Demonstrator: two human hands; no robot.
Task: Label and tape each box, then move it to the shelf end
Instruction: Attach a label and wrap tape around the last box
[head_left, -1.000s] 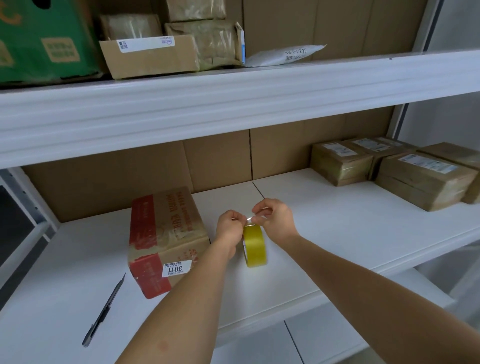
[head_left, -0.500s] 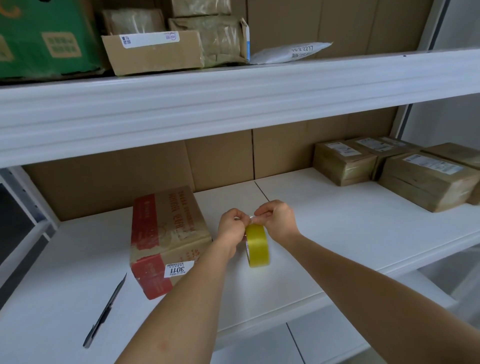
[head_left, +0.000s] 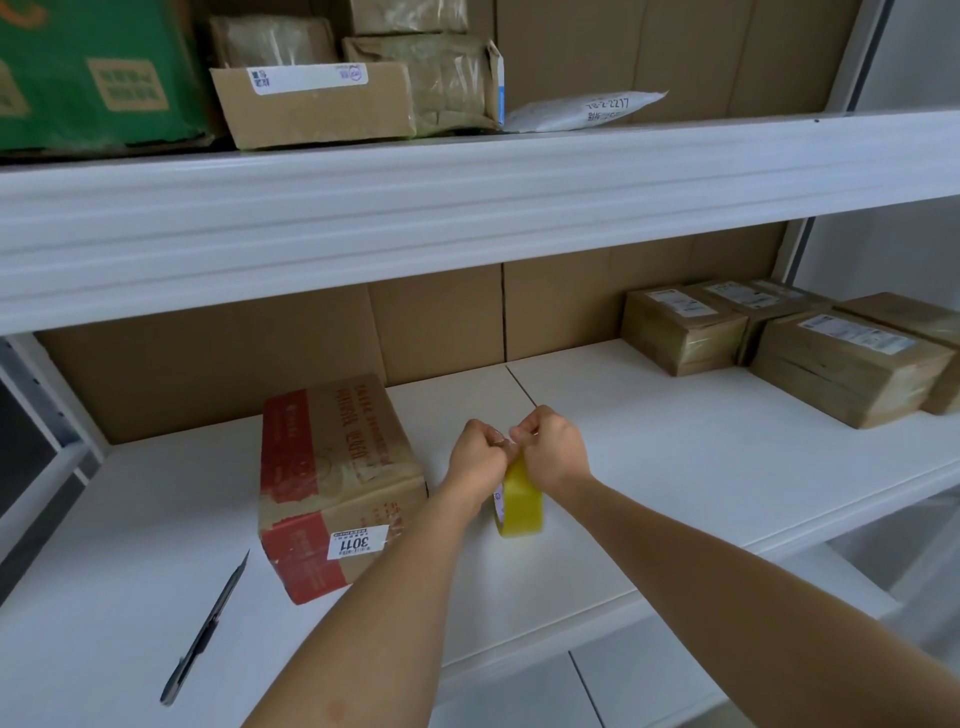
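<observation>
Tape roll (head_left: 521, 501) on edge on shelf (head_left: 675, 467) beside labelled box (head_left: 332, 478), unchanged; left hand (head_left: 475, 460) and right hand (head_left: 553, 452) keep pinching its free end, taping pending.

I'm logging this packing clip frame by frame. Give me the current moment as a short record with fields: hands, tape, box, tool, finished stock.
left hand: fingers curled, pinching at the top of the tape roll
right hand: fingers curled, holding the tape roll's top
tape roll: yellow, on edge on the shelf, right of the box
box: red and brown, label 3011 on its near face, not held
knife: lies on the shelf left of the box, untouched
finished boxes: labelled, grouped at the shelf's right end
</observation>
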